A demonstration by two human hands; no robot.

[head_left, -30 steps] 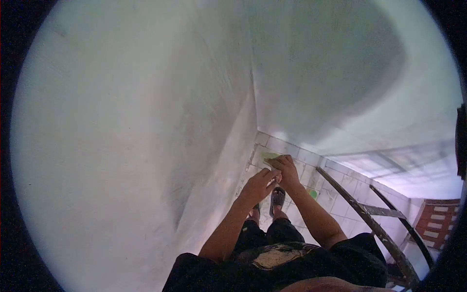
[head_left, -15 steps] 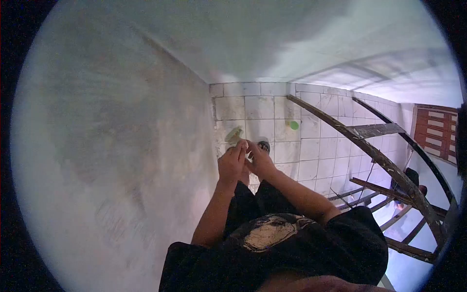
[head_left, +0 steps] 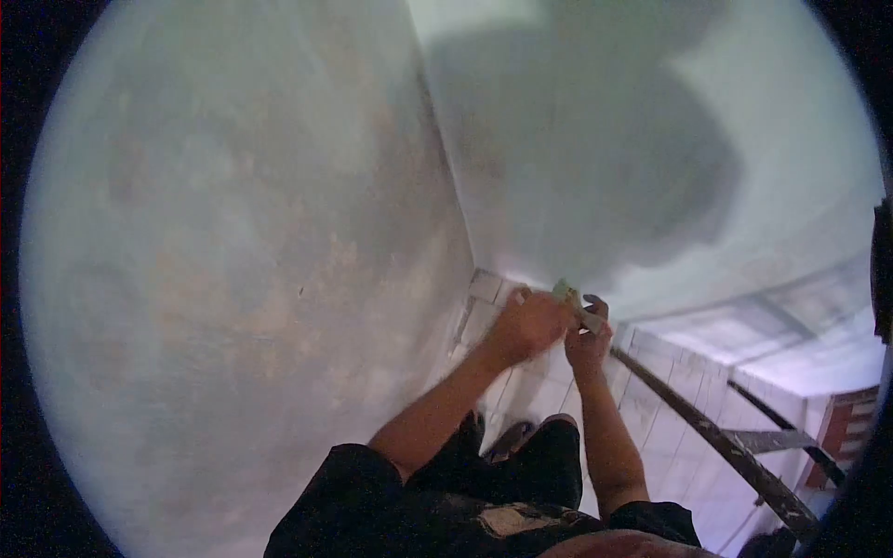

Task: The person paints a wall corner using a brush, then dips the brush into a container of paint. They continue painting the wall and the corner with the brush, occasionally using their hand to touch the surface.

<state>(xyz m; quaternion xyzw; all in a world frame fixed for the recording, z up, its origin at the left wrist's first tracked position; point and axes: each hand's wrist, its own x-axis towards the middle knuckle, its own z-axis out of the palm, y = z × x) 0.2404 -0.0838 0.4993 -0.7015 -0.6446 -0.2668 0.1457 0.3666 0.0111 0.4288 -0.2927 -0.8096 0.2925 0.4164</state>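
both hands meet out in front of the chest, in the corner where the stained wall point(head_left: 233, 242) on the left meets the paler wall point(head_left: 595, 139) on the far side. the left hand point(head_left: 528, 325) is curled, fingers closed toward the palm, and touches the near end of a small pale green piece point(head_left: 567, 295). the right hand point(head_left: 588, 337) sits just beside it, fingers pinching the same piece from the right; a light strip sticks out between thumb and fingers there. motion blur hides exactly what the piece is, possibly a folded abrasive pad or a scraper, so i leave it unnamed.

the step in hand looks like readying that piece between the two hands. to do it well, in my judgement, keep the elbows in and the grip short, close to the fold or edge, so the piece does not slip; settle it flat in one hand before letting go with the other. the person seems to stand raised above the tiled floor point(head_left: 651, 409), with a wooden ladder rail point(head_left: 707, 428) running off to the right, so balance counts: move the hands only, not the trunk.

no brand, label or writing can be read anywhere. a pale print on the dark shirt point(head_left: 507, 521) shows no legible letters.
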